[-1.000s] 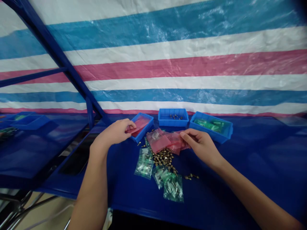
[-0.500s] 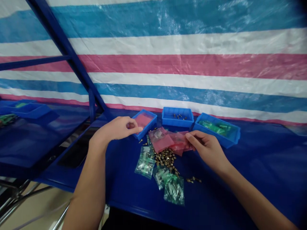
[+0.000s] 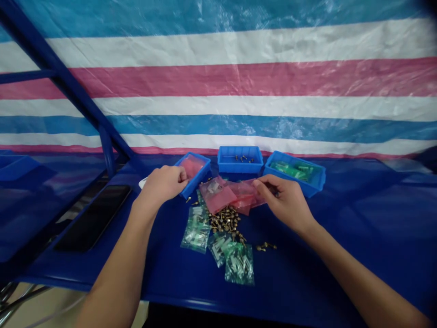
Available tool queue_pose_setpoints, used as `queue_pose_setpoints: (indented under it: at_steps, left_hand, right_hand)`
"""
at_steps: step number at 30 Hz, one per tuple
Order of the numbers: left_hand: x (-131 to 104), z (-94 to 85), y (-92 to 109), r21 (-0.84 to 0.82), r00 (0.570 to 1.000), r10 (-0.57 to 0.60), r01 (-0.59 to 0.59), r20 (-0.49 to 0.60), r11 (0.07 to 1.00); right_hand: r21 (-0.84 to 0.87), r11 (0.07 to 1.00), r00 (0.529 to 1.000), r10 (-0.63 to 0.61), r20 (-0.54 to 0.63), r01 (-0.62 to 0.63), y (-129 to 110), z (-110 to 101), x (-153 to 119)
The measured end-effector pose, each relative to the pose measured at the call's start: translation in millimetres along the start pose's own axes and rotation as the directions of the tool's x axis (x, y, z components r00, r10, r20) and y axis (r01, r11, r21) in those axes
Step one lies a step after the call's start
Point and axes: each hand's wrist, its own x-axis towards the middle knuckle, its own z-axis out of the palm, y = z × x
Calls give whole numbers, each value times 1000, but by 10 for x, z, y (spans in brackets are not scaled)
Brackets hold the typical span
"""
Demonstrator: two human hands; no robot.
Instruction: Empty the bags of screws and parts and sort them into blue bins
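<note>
My left hand (image 3: 167,183) is at the left blue bin (image 3: 197,182), fingers curled over its near side against pink plastic bags (image 3: 193,165). Its fingertips are partly hidden, so I cannot tell what they grip. My right hand (image 3: 285,197) pinches the right edge of a pink plastic bag (image 3: 247,195) between thumb and fingers. Beside that, another pink bag (image 3: 218,196) with a small pale piece inside lies on a heap of brass-coloured screws (image 3: 225,221). Green-tinted bags of pale parts (image 3: 196,230) lie in front and to the left.
At the back, a middle blue bin (image 3: 241,166) holds a few screws, and a right blue bin (image 3: 312,184) holds green bags. Loose screws (image 3: 266,246) lie right of the heap. A black phone (image 3: 94,218) rests at left, below a blue frame post (image 3: 78,98). Striped sheeting (image 3: 239,77) hangs behind.
My left hand has lowered its fingers into the left bin, onto the pink bags. My right hand keeps its pinch on the pink bag. The view has shifted, bringing the phone into fuller sight.
</note>
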Motion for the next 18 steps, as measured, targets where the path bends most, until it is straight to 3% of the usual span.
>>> queue_pose_setpoints:
  at_steps: [3, 5, 6, 8, 10, 13, 18]
  left_hand:
    - [-45, -19, 135, 68, 982, -37, 50, -186, 996]
    - [-90, -30, 283, 68, 929, 23, 2, -368, 998]
    - [-118, -33, 369, 45, 905, 88, -76, -416, 996]
    - [-181, -28, 539, -10, 881, 285, -312, -379, 950]
    - [-245, -1, 678, -56, 871, 409, -439, -270, 897]
    - [-309, 75, 793, -66, 872, 454, -472, -183, 879]
    - [-308, 149, 815, -66, 889, 433, -446, -149, 893]
  right_hand:
    - [-198, 961, 982, -182, 57, 190, 35, 2, 5]
    - [-270, 924, 961, -248, 122, 273, 51, 27, 2]
    - [-290, 911, 954, -261, 149, 295, 56, 45, -3]
    - [-310, 894, 943, -275, 188, 323, 58, 81, -16]
    - [-318, 883, 934, -290, 210, 345, 55, 111, -31]
    - [-319, 881, 933, -298, 204, 351, 50, 130, -44]
    - [-249, 914, 945, -290, 154, 321, 53, 114, -32]
